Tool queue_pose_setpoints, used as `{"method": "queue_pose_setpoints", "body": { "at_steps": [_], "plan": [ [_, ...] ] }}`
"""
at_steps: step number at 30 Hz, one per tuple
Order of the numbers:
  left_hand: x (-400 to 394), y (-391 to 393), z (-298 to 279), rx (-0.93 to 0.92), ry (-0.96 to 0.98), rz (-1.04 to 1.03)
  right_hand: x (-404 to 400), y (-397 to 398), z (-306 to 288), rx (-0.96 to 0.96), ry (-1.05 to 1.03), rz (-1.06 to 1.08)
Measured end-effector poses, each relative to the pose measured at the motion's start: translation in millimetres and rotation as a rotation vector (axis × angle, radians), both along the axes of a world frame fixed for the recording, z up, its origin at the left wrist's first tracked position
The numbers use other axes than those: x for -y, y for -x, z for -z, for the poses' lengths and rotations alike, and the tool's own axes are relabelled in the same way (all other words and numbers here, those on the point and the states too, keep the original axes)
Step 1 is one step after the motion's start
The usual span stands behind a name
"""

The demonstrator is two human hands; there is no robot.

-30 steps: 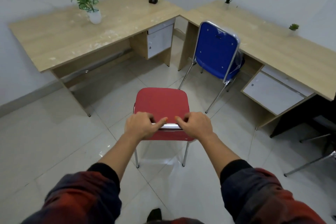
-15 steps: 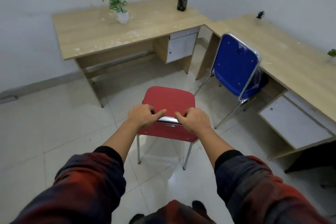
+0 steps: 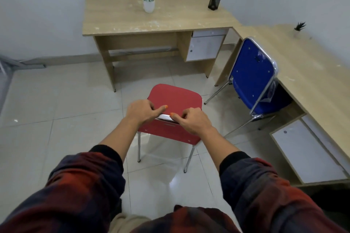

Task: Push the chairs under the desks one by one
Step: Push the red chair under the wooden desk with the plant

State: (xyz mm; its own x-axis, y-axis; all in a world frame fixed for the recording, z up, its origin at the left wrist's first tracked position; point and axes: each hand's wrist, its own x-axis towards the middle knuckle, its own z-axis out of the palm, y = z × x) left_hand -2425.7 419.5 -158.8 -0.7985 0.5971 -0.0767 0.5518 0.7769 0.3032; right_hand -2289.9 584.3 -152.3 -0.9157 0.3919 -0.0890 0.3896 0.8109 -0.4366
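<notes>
A red chair (image 3: 176,98) with chrome legs stands on the tiled floor in front of me, its seat pointing at the open knee space of the far wooden desk (image 3: 151,22). My left hand (image 3: 143,110) and my right hand (image 3: 191,121) both grip the chrome top rail of its backrest, thumbs nearly touching. A blue chair (image 3: 251,75) stands to the right with its seat partly under the right desk (image 3: 303,62).
On the far desk stand a potted plant (image 3: 148,4) and a black pen holder (image 3: 214,2). A small plant (image 3: 299,27) sits on the right desk. White drawer units (image 3: 204,47) hang under both desks. Grey baseboard runs along the left wall.
The view has swung left, so the far desk now lies straight ahead of the red chair. Both hands keep their grip on the backrest, and the chair has turned with me toward that desk.
</notes>
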Motion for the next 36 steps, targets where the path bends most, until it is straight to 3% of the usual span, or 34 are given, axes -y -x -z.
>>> {"method": "queue_pose_setpoints", "body": {
  "at_steps": [6, 14, 26, 31, 36],
  "plan": [
    [-10, -86, 2, -0.057, -0.034, -0.137, -42, -44, 5, -0.001, -0.013, -0.151],
    [-7, -106, 6, -0.045, -0.073, -0.276, -44, -44, 7, -0.008, -0.058, -0.208],
    [0, -33, 2, -0.033, -0.120, -0.279, -24, 7, 6, -0.104, -0.103, -0.065],
    [19, 7, 2, -0.022, -0.098, -0.323, 0, 42, 0, -0.079, -0.065, -0.106],
    [-5, 21, 5, -0.016, -0.124, -0.387, -24, 64, 1, -0.088, -0.044, -0.125]
  ]
}}
